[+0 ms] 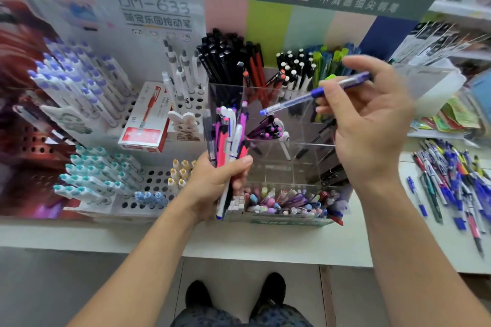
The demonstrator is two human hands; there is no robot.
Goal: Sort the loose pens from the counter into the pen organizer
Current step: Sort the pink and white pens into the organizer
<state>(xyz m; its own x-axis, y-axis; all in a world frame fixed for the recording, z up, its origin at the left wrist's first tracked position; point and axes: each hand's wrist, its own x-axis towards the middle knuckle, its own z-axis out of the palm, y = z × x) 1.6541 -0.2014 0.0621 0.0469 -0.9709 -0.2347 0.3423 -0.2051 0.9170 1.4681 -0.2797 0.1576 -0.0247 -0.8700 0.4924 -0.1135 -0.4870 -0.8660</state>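
Right hand (372, 125) pinches a blue pen (313, 94) above the organizer (289, 146), left hand (215, 183) grips a bundle (228, 138); next, pick its compartment.

A white counter (265, 241) stands over a grey tiled floor (79, 287), backed by a pastel-striped display board (305, 29).

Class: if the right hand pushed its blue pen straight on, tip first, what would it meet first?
Probably the purple pens in the clear organizer, just below the blue pen held by the right hand; depth is uncertain.

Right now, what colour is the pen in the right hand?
Blue with a clear barrel, pinched by the right hand; head view.
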